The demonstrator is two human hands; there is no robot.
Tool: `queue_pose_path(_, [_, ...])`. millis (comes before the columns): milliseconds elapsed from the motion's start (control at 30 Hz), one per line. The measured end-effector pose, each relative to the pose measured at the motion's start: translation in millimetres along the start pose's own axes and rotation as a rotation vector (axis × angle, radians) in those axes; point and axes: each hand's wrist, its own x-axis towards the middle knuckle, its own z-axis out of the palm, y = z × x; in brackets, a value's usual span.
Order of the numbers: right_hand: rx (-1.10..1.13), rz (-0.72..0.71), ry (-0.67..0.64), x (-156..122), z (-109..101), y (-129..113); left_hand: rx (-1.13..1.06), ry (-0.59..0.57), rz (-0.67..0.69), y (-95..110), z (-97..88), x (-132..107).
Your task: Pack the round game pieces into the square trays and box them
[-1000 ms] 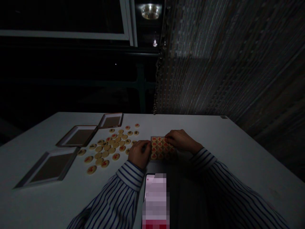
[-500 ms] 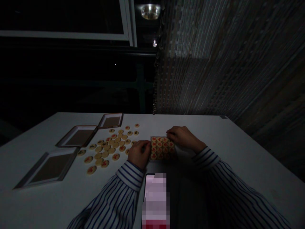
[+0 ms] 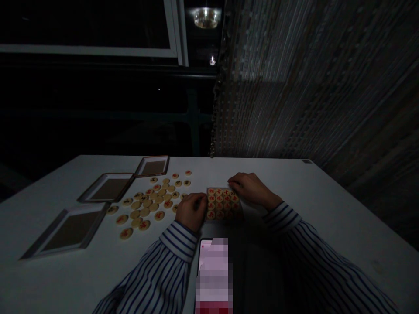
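Observation:
In the middle of the table stands a shallow box with Chinese chess pieces laid in rows, their red characters facing up. At the box's left side my left hand is closed, its fingers curled and its fingertips against or right beside the edge. My right hand lies at the far right corner with its fingers bunched together; its fingertips reach over that corner and partly cover a piece. Whatever either hand grips is hidden. Loose Chinese chess pieces, some with characters up and some blank side up, are spread left of my left hand.
A flat open tray, a hinged open case half and another case half lie along the left of the white table. A lit phone lies near my body. A string curtain hangs behind the table.
Both hands keep nearly the same place at the box. The right hand's fingertips have shifted very slightly. The view has moved a little.

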Motion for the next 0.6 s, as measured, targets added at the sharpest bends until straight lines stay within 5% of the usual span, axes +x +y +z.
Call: queue_pose_path(600, [0.143,-0.031,0.100,-1.8,-13.1,-11.5,0.020,-0.013,-0.017,-10.9,-17.3,3.9])
